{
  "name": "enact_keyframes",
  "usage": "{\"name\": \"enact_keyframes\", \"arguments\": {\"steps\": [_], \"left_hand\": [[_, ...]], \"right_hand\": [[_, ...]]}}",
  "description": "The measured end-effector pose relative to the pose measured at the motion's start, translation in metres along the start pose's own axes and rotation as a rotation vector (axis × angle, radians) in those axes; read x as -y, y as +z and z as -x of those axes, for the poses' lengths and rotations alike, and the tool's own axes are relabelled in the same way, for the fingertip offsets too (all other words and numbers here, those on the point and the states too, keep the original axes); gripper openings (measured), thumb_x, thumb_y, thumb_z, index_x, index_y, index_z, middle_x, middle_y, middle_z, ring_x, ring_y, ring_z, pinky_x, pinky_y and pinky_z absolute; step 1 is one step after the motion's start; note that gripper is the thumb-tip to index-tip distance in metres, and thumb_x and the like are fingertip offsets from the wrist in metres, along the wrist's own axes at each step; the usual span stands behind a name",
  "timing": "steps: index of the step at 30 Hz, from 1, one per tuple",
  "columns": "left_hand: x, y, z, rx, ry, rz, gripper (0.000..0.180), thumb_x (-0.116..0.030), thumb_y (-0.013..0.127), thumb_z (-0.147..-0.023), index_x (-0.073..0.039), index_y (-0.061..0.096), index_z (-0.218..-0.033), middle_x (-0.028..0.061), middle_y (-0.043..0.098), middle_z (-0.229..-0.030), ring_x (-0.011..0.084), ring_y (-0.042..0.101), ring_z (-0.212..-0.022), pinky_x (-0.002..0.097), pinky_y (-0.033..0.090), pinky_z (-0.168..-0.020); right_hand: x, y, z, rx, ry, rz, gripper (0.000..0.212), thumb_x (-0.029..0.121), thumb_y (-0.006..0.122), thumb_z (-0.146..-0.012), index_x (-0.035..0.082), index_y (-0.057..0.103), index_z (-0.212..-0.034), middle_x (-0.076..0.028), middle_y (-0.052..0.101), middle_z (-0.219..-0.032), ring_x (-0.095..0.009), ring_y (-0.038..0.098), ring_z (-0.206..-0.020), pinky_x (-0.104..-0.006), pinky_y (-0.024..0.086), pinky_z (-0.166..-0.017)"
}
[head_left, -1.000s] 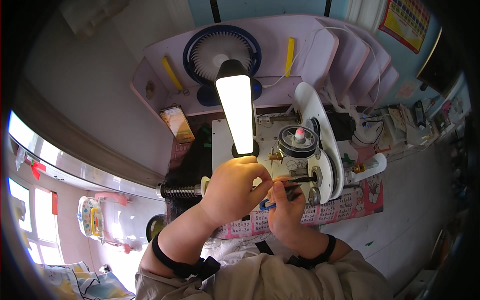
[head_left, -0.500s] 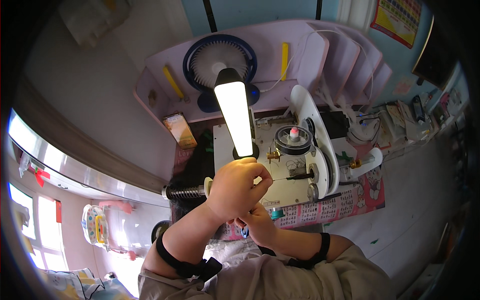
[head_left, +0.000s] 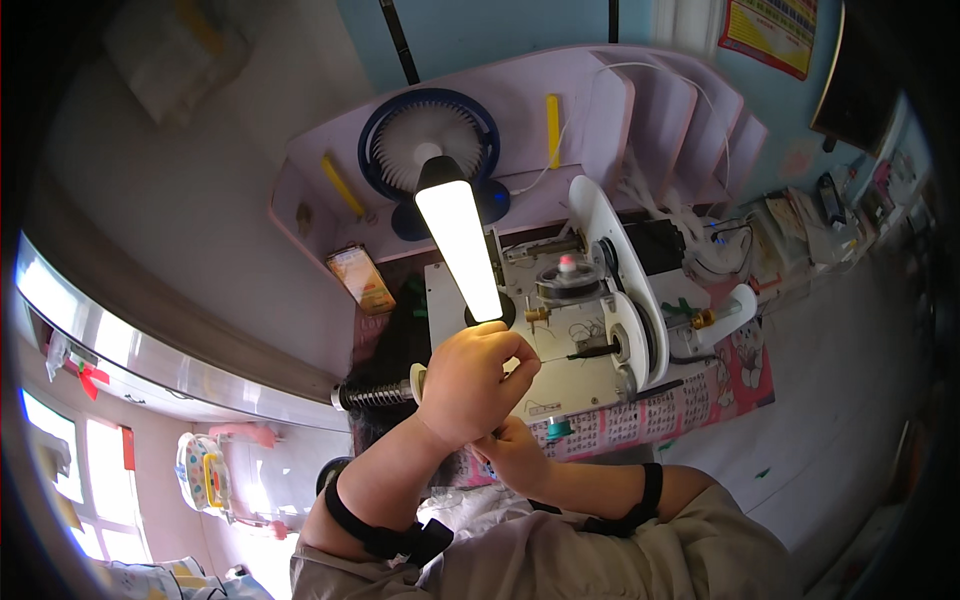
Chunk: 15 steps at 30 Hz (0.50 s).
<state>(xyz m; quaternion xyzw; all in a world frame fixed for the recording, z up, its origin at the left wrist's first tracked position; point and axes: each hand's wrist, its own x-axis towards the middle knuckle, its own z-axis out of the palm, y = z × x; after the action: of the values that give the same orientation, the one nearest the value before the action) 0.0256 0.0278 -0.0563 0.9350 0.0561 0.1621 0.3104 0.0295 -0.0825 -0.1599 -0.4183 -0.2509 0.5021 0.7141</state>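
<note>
Nearest, a beige shirt [head_left: 640, 545] fills the bottom, with 2 black bands [head_left: 652, 488], 1 around each arm. The right hand [head_left: 515, 452] sits just below the left wrist; its fingertips are hidden there, so I cannot tell whether it grips anything. The left hand [head_left: 478, 385] is curled closed above the white machine [head_left: 575, 385], thumb and forefinger pinching a thin thread [head_left: 555, 360] that runs to a black tip [head_left: 597, 352] on the machine's right part. The machine stands on the pink-covered counter [head_left: 640, 425], with a teal knob [head_left: 558, 429] at its near edge and a spring rod [head_left: 375, 396] left of the hands. Farther back come a brass fitting [head_left: 537, 316], then a wheel [head_left: 568, 281] with a red top. A lit lamp [head_left: 460, 250] rises behind the left hand; a phone [head_left: 361, 280] leans to its left. Beyond, a blue-rimmed fan [head_left: 428, 140] stands on a lilac shelf [head_left: 520, 125] with 2 yellow strips [head_left: 553, 132].
</note>
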Motion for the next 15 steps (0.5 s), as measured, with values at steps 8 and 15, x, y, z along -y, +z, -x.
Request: {"name": "enact_keyframes", "arguments": {"steps": [8,15], "left_hand": [[0.0016,0.0048,0.0009,-0.053,0.046,0.032,0.006,-0.011,0.066,-0.074,-0.005,0.065,-0.074,0.0070,0.055,-0.067,0.0212,0.055,-0.062,0.0302,0.044,-0.053],[-0.0018,0.0045,0.0032,-0.084,0.023,0.028,0.006,-0.014,0.067,-0.072,-0.010,0.062,-0.071,0.0050,0.051,-0.066,0.0252,0.055,-0.064,0.0375,0.043,-0.058]], "right_hand": [[-0.0060,0.0077,0.0043,-0.018,0.012,0.010,0.034,0.032,0.054,-0.094,-0.002,0.059,-0.099,-0.004,0.062,-0.089,-0.009,0.056,-0.085,-0.0245,0.044,-0.078],[-0.0038,0.0093,0.0071,-0.023,-0.012,0.047,0.035,0.033,0.055,-0.094,-0.002,0.059,-0.100,-0.004,0.063,-0.089,-0.009,0.057,-0.084,-0.0246,0.045,-0.078]]}}
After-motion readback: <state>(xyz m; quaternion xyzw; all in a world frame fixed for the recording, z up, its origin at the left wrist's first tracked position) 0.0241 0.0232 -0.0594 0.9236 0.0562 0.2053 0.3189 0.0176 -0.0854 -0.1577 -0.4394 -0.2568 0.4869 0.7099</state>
